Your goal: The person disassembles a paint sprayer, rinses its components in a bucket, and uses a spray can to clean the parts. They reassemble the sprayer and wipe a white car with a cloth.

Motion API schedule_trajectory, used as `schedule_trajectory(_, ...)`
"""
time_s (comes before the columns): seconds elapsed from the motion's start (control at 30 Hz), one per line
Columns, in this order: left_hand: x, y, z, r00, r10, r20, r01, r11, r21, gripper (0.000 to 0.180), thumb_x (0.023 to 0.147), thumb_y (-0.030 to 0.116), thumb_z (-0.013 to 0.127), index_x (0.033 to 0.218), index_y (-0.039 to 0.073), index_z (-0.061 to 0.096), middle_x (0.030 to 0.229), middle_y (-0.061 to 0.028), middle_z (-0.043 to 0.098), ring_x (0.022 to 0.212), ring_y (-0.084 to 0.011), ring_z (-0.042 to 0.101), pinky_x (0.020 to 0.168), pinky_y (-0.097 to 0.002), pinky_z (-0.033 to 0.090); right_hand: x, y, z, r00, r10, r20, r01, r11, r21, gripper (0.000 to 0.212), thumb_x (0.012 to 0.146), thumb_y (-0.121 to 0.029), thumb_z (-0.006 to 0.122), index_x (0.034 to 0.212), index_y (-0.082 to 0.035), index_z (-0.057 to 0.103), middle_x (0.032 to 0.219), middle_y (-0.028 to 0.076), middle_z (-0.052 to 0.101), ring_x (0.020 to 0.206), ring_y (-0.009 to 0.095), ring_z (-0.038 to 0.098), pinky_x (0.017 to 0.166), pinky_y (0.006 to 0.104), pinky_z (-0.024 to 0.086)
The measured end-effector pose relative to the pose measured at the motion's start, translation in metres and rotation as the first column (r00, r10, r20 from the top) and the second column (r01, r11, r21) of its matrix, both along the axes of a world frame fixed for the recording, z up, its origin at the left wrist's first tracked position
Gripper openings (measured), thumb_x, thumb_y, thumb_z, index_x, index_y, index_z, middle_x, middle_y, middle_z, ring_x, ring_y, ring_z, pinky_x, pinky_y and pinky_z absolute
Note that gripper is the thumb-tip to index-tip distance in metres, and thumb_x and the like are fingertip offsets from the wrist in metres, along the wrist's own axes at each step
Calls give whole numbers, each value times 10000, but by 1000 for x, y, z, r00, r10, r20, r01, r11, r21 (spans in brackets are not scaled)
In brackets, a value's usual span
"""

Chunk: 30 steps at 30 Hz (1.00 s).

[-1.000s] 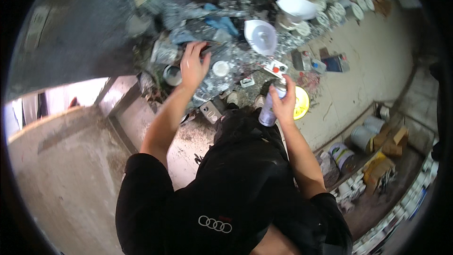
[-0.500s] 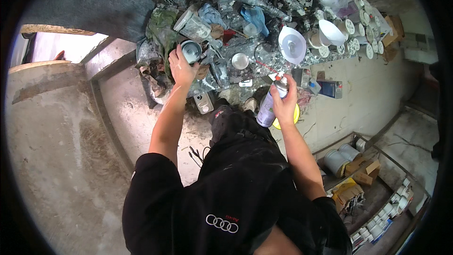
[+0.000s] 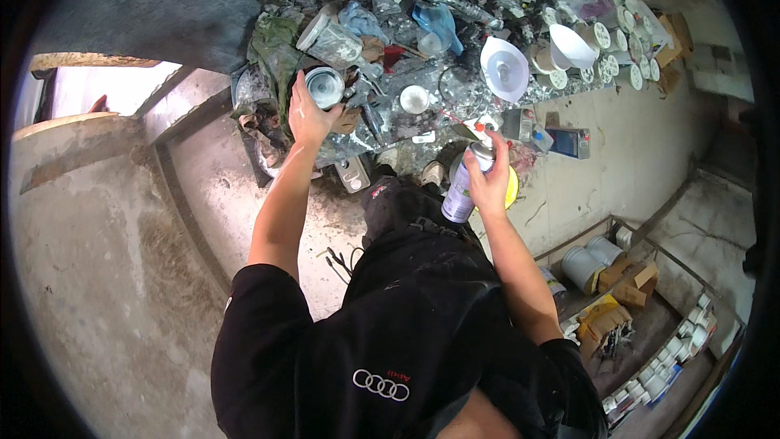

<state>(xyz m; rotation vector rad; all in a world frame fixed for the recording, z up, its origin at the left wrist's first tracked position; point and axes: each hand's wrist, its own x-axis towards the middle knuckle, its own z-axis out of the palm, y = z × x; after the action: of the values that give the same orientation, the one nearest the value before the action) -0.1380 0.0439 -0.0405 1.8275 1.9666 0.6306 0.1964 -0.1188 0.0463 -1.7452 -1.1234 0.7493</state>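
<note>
1. Your left hand (image 3: 308,118) is at the left part of the near edge of the paint-spattered workbench (image 3: 388,128), clamped on a round, grey, metal-looking tin (image 3: 325,88), with the fingers along its left side and the thumb at its lower right. Whether the tin is lifted or rests on the bench, you cannot tell from this angle.
2. Your right hand (image 3: 489,180) is clamped around a white-and-purple cylindrical spray can (image 3: 460,191), which tilts slightly, top to the right, by the middle of the near edge. The forefinger is up at its red plastic nozzle (image 3: 487,127), and a thin red straw points from there back over the bench.
3. Beyond the tin, near the bench's left end, a smeared translucent plastic tub (image 3: 331,41) leans beside a crumpled olive-green cloth (image 3: 280,42).
4. Between your hands, close to the near edge, sits a small round white dish (image 3: 414,99).
5. Right of that dish is a white plastic bowl with a pointed lip (image 3: 504,70); small white tubs (image 3: 611,36) crowd toward the right end.
6. On the floor past the near edge, right of your can, stands a blue-grey rectangular metal can (image 3: 569,143).
</note>
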Motion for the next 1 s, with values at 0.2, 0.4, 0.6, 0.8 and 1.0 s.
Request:
schedule_trajectory(0.2,-32,-4,37,1000,27,9,-27,999,22,1206,667,282,907,1606,-10,208,1511,-245,478,1356,-416,521,1115,-443,450,-1,4,-10,996,2,-87,-3,1000,-7,535,890,-115,770,1370,-18,554,1284,156,587,1229,268,559,1084,392,424)
schedule_trajectory(0.4,-66,55,75,1000,-5,24,0,980,198,1248,655,302,920,1599,-80,198,1475,-241,535,1361,-369,540,1142,-408,431,-4,12,-19,997,-12,-77,14,1000,19,535,889,-138,787,1364,-18,573,1322,153,598,1283,289,545,1148,403,380)
schedule_trajectory(0.6,-65,170,111,997,-42,-66,57,970,238,1283,646,316,925,1622,-1,156,1506,-283,445,1355,-467,495,1119,-477,447,-6,7,-16,998,-16,-57,18,999,32,519,900,-130,763,1360,-4,559,1277,169,607,1211,291,583,1073,395,438)
schedule_trajectory(0.8,-50,253,142,894,-304,-331,377,907,186,1253,680,40,910,1651,41,117,1562,-285,346,1349,-495,495,1083,-487,488,-1,-3,-18,993,-115,-30,115,993,3,516,902,-132,747,1357,8,549,1265,170,605,1196,286,583,1066,387,441)
schedule_trajectory(1.0,-36,276,168,714,-457,-530,615,772,163,1226,659,-11,887,1651,52,171,1520,-266,421,1319,-473,535,1054,-485,508,-11,-5,-14,973,-157,-169,149,987,-59,532,897,-115,751,1369,12,541,1286,155,600,1209,277,582,1065,378,449)
